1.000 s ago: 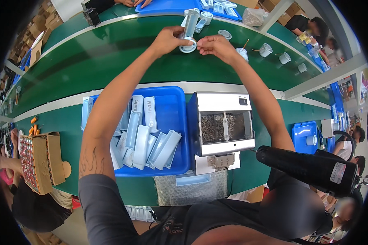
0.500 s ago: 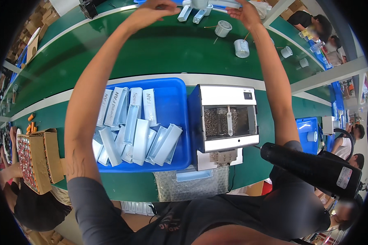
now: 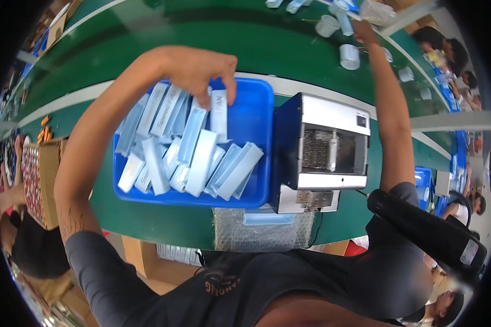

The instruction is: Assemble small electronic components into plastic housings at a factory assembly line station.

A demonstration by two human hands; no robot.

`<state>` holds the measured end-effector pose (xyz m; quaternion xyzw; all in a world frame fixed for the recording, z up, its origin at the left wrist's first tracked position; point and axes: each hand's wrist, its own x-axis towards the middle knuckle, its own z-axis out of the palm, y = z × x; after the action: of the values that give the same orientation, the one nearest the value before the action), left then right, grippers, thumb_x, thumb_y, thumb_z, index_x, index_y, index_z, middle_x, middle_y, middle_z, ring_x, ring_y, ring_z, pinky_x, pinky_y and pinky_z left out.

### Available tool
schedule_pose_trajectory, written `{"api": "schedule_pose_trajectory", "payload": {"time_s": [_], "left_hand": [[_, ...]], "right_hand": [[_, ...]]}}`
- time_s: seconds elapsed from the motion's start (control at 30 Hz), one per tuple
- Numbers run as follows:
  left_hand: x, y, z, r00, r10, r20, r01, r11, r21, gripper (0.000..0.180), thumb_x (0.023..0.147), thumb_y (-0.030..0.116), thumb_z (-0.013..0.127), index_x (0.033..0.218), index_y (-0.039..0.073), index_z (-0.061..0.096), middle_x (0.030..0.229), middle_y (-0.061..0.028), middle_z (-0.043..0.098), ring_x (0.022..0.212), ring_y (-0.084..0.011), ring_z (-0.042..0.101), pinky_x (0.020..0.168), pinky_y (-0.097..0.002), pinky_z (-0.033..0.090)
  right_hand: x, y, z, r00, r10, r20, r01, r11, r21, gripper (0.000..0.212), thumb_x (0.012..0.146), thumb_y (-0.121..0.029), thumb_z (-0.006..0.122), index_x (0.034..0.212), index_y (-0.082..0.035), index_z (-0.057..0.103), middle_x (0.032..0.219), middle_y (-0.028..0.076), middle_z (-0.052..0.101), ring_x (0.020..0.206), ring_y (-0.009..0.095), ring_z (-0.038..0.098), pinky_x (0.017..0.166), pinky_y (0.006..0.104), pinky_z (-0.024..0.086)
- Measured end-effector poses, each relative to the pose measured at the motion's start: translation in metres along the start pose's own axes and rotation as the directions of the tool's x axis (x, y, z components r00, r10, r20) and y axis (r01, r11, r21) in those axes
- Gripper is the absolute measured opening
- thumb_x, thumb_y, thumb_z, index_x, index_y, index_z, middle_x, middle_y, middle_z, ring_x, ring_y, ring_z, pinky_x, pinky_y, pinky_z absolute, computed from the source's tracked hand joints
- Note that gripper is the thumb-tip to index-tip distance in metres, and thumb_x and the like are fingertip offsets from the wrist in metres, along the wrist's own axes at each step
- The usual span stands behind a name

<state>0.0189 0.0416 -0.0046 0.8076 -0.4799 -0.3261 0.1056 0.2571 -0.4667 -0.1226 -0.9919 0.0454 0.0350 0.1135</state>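
The green counter (image 3: pixel 163 218) is filling the frame, with a blue tray (image 3: pixel 256 125) at centre-left and a metal machine (image 3: pixel 327 147) just right of it. The left hand (image 3: pixel 199 71) is hovering over the tray's upper edge, fingers (image 3: pixel 230 90) pinching an upright pale box (image 3: pixel 219 111); loosely gripped, it is likely slipping back among the others. The right hand (image 3: pixel 364 31) is reaching to the upper right, its grip unclear

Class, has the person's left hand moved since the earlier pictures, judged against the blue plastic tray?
Yes. The left hand has come back from the far belt to the blue plastic tray, fingers on a pale blue box there.
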Motion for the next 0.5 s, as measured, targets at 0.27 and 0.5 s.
{"api": "schedule_pose_trajectory", "payload": {"time_s": [0.27,0.5], "left_hand": [[0.001,-0.007,-0.026,0.941,0.062,-0.333,-0.132,0.973,-0.191,0.020,0.079,0.010,0.077,0.085,0.006,0.058,0.092,-0.0061,0.059,0.089,-0.0198,0.059,0.086,-0.0340,0.050],[0.088,-0.062,-0.042,0.782,-0.106,-0.614,-0.383,0.696,-0.607,0.029,0.087,0.009,0.068,0.111,-0.006,0.061,0.095,-0.0132,0.072,0.089,-0.0201,0.071,0.079,-0.0329,0.058]], "right_hand": [[-0.068,-0.075,-0.039,0.482,-0.795,-0.368,0.876,0.429,0.222,0.032,0.092,-0.026,0.065,0.115,-0.006,0.062,0.103,0.016,0.066,0.089,0.028,0.064,0.078,0.0391,0.052],[-0.081,-0.063,-0.031,0.732,-0.676,-0.086,0.681,0.731,0.050,0.037,0.096,-0.017,0.064,0.132,-0.009,0.060,0.134,0.010,0.060,0.130,0.025,0.053,0.112,0.0371,0.039]]}}
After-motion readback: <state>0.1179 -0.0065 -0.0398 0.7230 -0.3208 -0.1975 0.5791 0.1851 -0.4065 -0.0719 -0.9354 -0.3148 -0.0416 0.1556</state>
